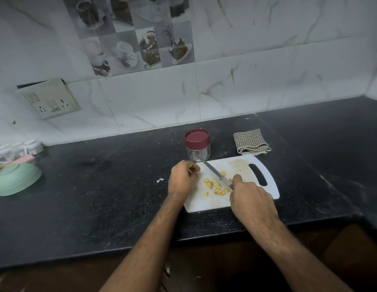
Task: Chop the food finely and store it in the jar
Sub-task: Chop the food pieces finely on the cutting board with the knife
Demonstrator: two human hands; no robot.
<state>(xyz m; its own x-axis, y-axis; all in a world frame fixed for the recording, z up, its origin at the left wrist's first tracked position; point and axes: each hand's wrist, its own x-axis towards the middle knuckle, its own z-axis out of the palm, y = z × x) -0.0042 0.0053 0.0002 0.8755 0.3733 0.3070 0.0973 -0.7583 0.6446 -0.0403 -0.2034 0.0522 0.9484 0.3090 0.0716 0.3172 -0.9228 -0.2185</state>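
Head view: right hand (pixel 251 196) grips the knife (pixel 212 172), blade running up-left across the cutting board (pixel 231 182) over yellow slices (pixel 217 187). Left hand (pixel 183 179) curls at the board's left edge, apparently pinching something thin. Lidded jar (pixel 197 147) stands just behind the board.

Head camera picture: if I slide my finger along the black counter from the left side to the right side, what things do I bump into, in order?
Green bowl → left hand → yellow food slices → right hand. Farther back, the jar comes before the checked cloth. The hands and food are at the white cutting board.
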